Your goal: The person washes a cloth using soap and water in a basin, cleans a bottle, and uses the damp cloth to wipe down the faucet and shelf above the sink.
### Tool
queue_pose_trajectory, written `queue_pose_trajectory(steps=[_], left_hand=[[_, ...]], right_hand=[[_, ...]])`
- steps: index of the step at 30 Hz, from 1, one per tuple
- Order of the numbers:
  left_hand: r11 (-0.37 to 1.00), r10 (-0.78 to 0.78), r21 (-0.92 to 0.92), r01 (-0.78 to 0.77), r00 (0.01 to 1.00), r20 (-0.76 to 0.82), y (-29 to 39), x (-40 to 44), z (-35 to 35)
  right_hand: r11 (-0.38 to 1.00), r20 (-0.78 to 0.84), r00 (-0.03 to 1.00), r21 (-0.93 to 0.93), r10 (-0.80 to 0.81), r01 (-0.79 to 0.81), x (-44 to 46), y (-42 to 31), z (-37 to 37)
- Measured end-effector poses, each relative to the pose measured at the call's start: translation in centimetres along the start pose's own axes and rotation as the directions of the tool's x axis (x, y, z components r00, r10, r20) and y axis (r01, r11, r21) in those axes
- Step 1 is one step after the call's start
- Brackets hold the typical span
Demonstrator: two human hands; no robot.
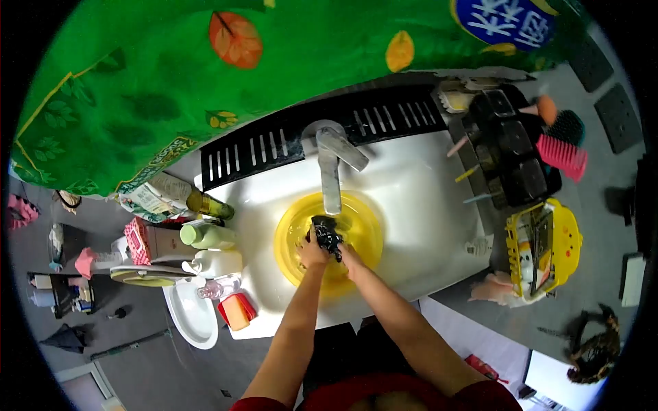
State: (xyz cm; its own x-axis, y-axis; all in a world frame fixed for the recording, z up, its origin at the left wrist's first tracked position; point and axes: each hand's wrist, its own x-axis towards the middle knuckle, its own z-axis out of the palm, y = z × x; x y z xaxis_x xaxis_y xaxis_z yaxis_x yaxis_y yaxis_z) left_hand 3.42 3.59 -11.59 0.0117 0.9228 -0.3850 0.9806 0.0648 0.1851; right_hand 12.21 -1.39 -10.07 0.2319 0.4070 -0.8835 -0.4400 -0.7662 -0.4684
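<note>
Left-hand grip [314,254], right-hand grip [349,258] both clasping black item [325,231] between them, at yellow basin [373,227]

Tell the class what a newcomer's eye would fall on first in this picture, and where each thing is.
Probably the large green printed sheet sweeping across the top. Next might come the bright yellow basin in the white sink, where the left hand and right hand touch a dark item. At the right, the pink comb also stands out above a yellow basket.
</note>
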Motion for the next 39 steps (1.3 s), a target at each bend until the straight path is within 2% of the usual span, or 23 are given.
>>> queue_pose_trajectory(steps=[1,2,3,4,6,8,9,10,13,16,18,20,21,22,24,26,27,30,31,34,35,38,39], left_hand=[[0.922,-0.018,-0.388,0.010,1.000,-0.018,-0.4,0.9,2.9],[0.698,-0.044,-0.716,0.004,0.998,-0.038,-0.7,1.7,5.7],[0.613,0.017,-0.775,-0.154,0.983,-0.181,0.1,0.7,4.9],[0.418,-0.073,-0.874,-0.249,0.949,-0.305,1.1,-0.3,4.7],[0.311,-0.172,-0.936,-0.162,0.960,-0.223,2.8,-2.5,2.2],[0.298,-0.091,-0.941,-0.163,0.976,-0.198,4.2,-5.5,-1.8],[0.345,-0.029,-0.869,-0.355,0.921,-0.388,4.8,-6.5,-2.7],[0.299,-0.019,-0.888,-0.351,0.928,-0.373,5.2,-7.1,-3.0],[0.499,0.005,-0.779,-0.379,0.900,-0.435,5.8,-7.6,-3.3],[0.610,0.152,-0.518,-0.600,0.730,-0.666,4.7,-5.7,-3.1],[0.671,0.187,-0.479,-0.566,0.755,-0.629,4.5,-5.0,-3.2],[0.677,0.226,-0.427,-0.599,0.721,-0.654,4.7,-3.9,-3.5],[0.761,0.129,-0.447,-0.470,0.785,-0.606,4.3,-3.0,-3.3],[0.840,-0.048,-0.498,-0.215,0.885,-0.463,3.2,-1.4,-2.5],[0.932,-0.008,-0.345,-0.109,0.948,-0.319,0.7,0.5,-1.9],[0.969,0.193,-0.079,-0.235,0.914,-0.357,0.0,0.5,-1.1],[0.980,0.195,-0.030,-0.197,0.979,-0.062,-0.2,0.4,-0.4],[0.915,0.369,0.094,-0.392,0.908,0.198,-1.1,0.9,0.8],[0.884,0.398,0.139,-0.447,0.874,0.278,-1.3,1.3,0.1],[0.861,0.333,0.253,-0.441,0.865,0.375,-1.2,0.7,-4.1],[0.904,0.348,0.181,-0.387,0.912,0.216,-1.9,0.7,-2.8],[0.986,0.092,-0.130,-0.101,0.993,-0.071,-2.4,1.3,3.4],[0.805,-0.042,-0.590,-0.065,0.985,-0.165,-1.3,0.7,2.8]], right_hand=[[0.992,0.048,0.993,0.072,0.105,-0.108,-0.1,-0.8,0.5],[0.967,0.101,0.974,0.136,0.202,-0.215,-0.1,-1.6,0.8],[0.926,0.374,0.911,0.255,0.172,-0.280,1.1,-1.3,0.4],[0.890,0.481,0.872,0.354,0.091,-0.288,2.1,-1.5,0.6],[0.875,0.500,0.850,0.323,0.167,-0.361,1.6,-3.4,-0.4],[0.893,0.581,0.805,0.289,0.123,-0.345,4.1,-2.7,-0.6],[0.890,0.621,0.779,0.306,0.084,-0.339,5.5,-2.0,-0.6],[0.881,0.715,0.686,0.228,0.138,-0.415,6.1,-2.6,-0.9],[0.885,0.760,0.635,0.192,0.140,-0.425,7.0,-2.5,-0.7],[0.900,0.668,0.744,0.308,0.025,-0.307,7.7,-0.2,-0.4],[0.917,0.564,0.823,0.359,-0.067,-0.172,9.3,1.3,-0.4],[0.985,0.393,0.917,0.172,-0.067,-0.002,11.4,1.2,-1.7],[0.966,0.192,0.980,-0.238,-0.056,0.102,5.7,-2.9,-2.6],[0.978,0.183,0.982,-0.207,0.048,-0.009,1.9,-5.2,-2.9],[0.974,0.345,0.923,-0.083,-0.171,0.211,0.5,-5.2,-3.7],[0.833,0.241,0.875,-0.281,-0.419,0.476,6.8,-0.7,-5.0],[0.706,0.277,0.825,-0.427,-0.492,0.565,6.9,-1.2,-4.8],[0.207,0.344,0.708,-0.797,-0.616,0.568,6.5,-0.8,-3.9],[0.207,0.372,0.754,-0.810,-0.541,0.548,6.7,-0.9,-4.3],[0.371,0.142,0.798,-0.828,-0.586,0.420,7.8,-1.0,-3.8],[0.537,-0.015,0.832,-0.770,-0.554,0.344,8.3,-1.1,-3.6],[0.775,-0.238,0.848,-0.569,-0.474,0.274,9.2,-0.4,-2.3],[0.784,-0.130,0.860,-0.494,-0.494,0.376,8.4,-0.5,-1.8]])
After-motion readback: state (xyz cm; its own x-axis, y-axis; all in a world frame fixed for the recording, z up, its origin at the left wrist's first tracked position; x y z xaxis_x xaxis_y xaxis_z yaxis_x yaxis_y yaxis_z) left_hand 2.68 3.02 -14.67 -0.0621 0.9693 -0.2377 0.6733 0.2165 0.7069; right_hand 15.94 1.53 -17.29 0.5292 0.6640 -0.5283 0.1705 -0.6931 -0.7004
